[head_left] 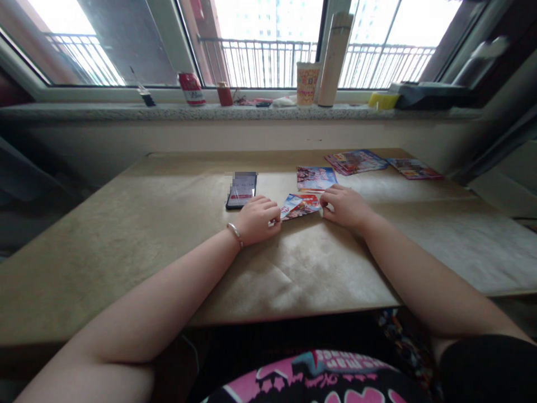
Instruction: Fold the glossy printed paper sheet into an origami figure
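A small colourful printed leaflet (301, 207), with a folded-looking white and blue flap on its left part, lies between my two hands. My left hand (259, 219), with a silver bracelet at the wrist, has its curled fingers closed at the leaflet's left edge. At the right edge, my right hand (344, 206) has its thumb and fingers pinched on the paper. The exact fingertip contact is partly hidden. Just beyond lies a blue and pink printed flyer (316, 178). A phone (242, 190) with its screen lit rests beyond my left hand.
More printed flyers (356, 162) are piled at the back right, beside another flyer stack (413, 168). The wooden table (126, 240) meets a wall below the windowsill (251, 112). On that sill stand a red can (192, 89), a paper cup (307, 84) and a tall flask (334, 61).
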The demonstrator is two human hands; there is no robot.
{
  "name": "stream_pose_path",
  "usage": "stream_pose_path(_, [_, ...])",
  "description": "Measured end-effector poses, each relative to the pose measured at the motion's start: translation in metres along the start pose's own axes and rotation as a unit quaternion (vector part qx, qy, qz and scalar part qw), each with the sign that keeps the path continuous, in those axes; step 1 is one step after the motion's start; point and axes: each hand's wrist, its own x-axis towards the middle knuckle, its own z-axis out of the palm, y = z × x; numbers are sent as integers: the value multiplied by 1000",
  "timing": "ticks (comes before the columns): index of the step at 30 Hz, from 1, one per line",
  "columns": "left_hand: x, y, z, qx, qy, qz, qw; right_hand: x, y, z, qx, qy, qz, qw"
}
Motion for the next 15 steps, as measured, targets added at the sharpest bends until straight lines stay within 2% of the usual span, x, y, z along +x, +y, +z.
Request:
stream_pose_path(7, [-2, 0, 4, 19, -13, 32, 999, 1, 2, 14, 112, 37, 47, 992])
stream_pose_path(15, [-1, 0, 7, -30, -49, 68, 996, 5, -4, 24, 112, -17, 41, 993])
